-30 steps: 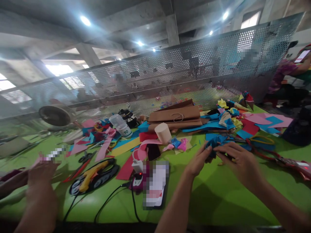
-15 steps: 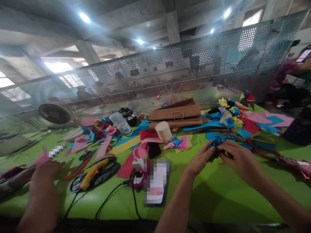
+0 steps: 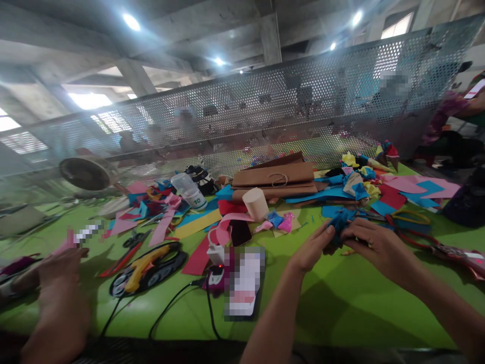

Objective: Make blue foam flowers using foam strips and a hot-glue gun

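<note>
My left hand (image 3: 311,248) is closed, thumb and fingers pinching a crumpled piece of blue paper (image 3: 338,225) over the right part of the green table. From the other side my right hand (image 3: 373,247) has its bent fingers at the same blue paper, also closed on it. The fingertips partly hide its underside and its exact shape. Flat blue paper sheets (image 3: 333,210) lie just beyond my hands. Left of them sit small blue and pink crumpled pieces (image 3: 287,222) and a cream roll (image 3: 255,205).
A phone (image 3: 248,283) lies left of my forearm, beside a charger (image 3: 216,254) with black cables. Yellow-and-black tool (image 3: 146,268), scissors (image 3: 133,240) and a plastic cup (image 3: 191,194) are farther left. Another person's hand (image 3: 62,268) works at far left. Red-handled scissors (image 3: 411,233) lie right.
The blue paper has turned slightly between my fingers, and more of it shows above them. At far left, the other person's hand has shifted left. My hands stay in nearly the same place.
</note>
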Demonstrator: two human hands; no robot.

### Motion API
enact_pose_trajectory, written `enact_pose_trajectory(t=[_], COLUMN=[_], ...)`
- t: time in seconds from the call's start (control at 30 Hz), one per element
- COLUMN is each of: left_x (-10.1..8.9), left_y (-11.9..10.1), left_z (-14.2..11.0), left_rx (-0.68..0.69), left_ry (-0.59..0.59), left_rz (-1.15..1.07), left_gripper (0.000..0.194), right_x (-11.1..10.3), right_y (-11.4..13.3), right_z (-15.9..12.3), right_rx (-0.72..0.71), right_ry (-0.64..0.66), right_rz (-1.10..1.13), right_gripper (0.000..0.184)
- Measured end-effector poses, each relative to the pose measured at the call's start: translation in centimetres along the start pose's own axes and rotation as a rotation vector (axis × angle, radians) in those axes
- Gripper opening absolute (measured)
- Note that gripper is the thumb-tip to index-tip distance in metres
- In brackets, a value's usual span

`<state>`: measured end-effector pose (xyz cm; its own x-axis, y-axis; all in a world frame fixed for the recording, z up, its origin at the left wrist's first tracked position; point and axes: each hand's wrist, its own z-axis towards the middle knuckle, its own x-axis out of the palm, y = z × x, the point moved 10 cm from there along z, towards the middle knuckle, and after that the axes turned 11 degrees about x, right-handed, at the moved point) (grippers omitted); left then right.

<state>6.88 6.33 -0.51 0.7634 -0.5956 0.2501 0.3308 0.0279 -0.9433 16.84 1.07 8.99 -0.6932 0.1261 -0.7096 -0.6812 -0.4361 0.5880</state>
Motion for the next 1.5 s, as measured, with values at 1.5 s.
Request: enact_pose_trajectory(t=[1.5], left_x=[0.5], left_y=[-1.0], left_z=[-0.4], left_rx=[0.010], left_ry=[0.018], left_rz=[0.115], left_gripper=[0.076], right_x=[1.3], right_y=[-1.2], right_z=[-1.8], right_rx=[-0.160], right_ry=[-0.131], right_rz=[-0.139], right_gripper=[0.007])
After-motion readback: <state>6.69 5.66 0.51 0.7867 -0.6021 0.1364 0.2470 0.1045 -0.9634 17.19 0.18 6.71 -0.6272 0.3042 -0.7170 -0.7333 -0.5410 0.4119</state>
